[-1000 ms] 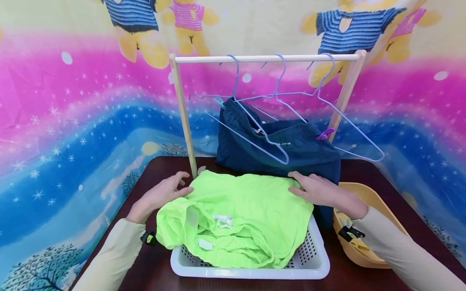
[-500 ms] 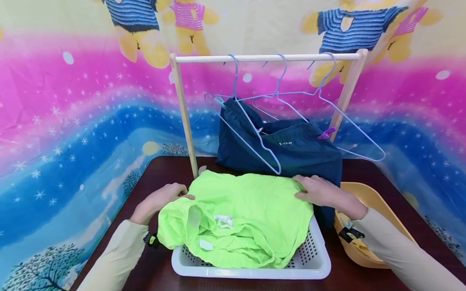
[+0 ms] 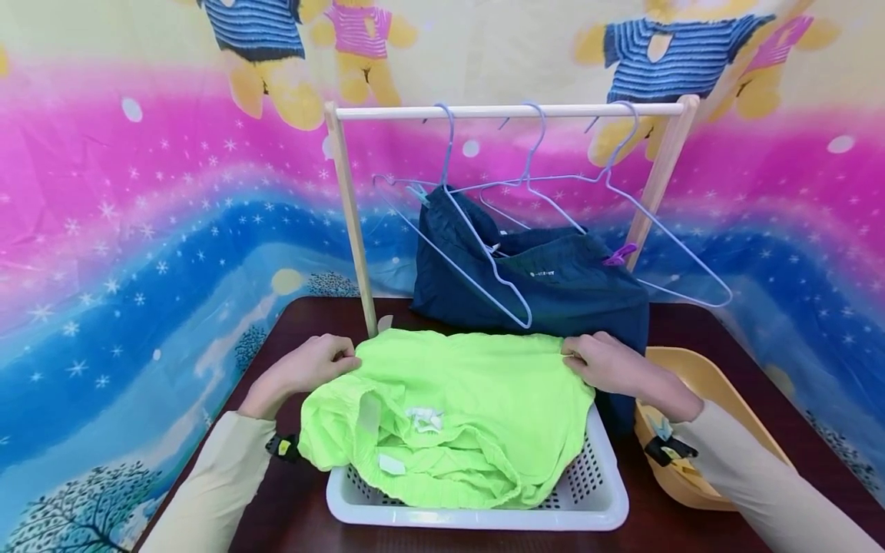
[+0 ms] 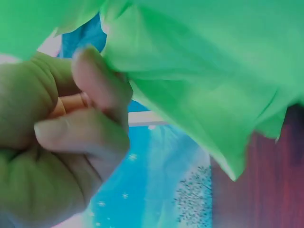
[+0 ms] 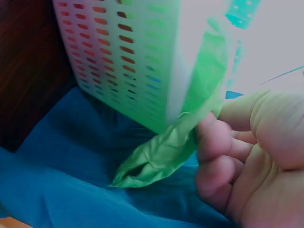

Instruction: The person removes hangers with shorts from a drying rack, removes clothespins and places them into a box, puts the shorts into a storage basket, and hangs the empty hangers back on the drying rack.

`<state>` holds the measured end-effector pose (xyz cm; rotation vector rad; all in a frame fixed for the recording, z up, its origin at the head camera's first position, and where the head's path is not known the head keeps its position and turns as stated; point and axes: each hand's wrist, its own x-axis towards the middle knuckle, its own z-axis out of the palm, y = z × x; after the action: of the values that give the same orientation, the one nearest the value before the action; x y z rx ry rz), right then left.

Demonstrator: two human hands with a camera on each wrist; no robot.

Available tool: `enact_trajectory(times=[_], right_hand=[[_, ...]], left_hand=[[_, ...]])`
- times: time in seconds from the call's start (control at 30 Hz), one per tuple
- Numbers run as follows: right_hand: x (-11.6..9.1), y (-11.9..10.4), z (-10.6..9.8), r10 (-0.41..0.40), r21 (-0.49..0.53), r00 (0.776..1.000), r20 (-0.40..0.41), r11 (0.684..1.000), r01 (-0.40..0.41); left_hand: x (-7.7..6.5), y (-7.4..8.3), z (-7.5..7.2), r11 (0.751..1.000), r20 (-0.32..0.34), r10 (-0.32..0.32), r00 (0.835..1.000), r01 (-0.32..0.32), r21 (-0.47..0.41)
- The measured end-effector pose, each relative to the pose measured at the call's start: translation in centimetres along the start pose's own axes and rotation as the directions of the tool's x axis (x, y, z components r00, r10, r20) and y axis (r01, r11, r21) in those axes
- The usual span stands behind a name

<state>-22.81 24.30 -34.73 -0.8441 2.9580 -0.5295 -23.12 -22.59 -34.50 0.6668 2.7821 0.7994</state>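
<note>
My left grip (image 3: 314, 365) and right grip (image 3: 608, 362) both pinch one green garment (image 3: 477, 376) over one white basket (image 3: 477, 518); I count three hangers (image 3: 452, 138) behind it.

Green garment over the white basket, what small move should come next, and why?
Probably lift the green garment gently: the left hand and right hand each grip it near a far corner, while its near part lies crumpled over the white basket.

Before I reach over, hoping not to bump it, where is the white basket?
In the head view, the white basket sits at bottom centre on the dark table, partly covered by the green garment, with the yellow tub to its right.
</note>
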Motion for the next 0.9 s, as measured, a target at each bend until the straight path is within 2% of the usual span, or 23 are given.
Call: enact_trajectory(times=[0.17, 0.33, 0.43, 0.5, 0.7, 0.8, 0.9], right_hand=[[-0.4, -0.9, -1.0, -0.023, -0.024, 0.988, -0.154, 1.000, 0.020], [-1.1, -1.8, -2.0, -0.008, -0.021, 0.952, -0.305, 1.000, 0.002], [-1.5, -2.2, -2.4, 0.004, -0.011, 0.929, -0.371, 1.000, -0.009], [-1.7, -2.3, -2.6, -0.007, -0.012, 0.904, -0.427, 1.000, 0.002], [-2.5, -2.7, -3.6, -0.064, -0.029, 0.803, -0.593, 0.998, 0.058], [-3.1, -3.0, -4.4, -0.062, 0.001, 0.765, -0.641, 0.997, 0.082], [-3.7, -3.2, -5.2, -0.050, 0.042, 0.731, -0.680, 0.993, 0.107]], left_hand=[[-0.3, 1.4, -1.2, 0.995, -0.008, -0.009, 1.000, 0.008, -0.098], [-0.2, 2.7, -2.3, 0.980, -0.041, -0.040, 0.998, 0.031, -0.199], [0.2, 3.1, -2.7, 0.970, -0.077, -0.031, 0.997, 0.011, -0.243], [0.5, 3.5, -2.8, 0.963, -0.098, -0.020, 0.995, -0.008, -0.270], [0.8, 5.6, -3.2, 0.938, -0.140, 0.044, 0.989, -0.088, -0.334], [0.5, 6.9, -3.3, 0.929, -0.150, 0.091, 0.985, -0.138, -0.343], [0.2, 8.1, -3.5, 0.924, -0.193, 0.146, 0.970, -0.204, -0.324]])
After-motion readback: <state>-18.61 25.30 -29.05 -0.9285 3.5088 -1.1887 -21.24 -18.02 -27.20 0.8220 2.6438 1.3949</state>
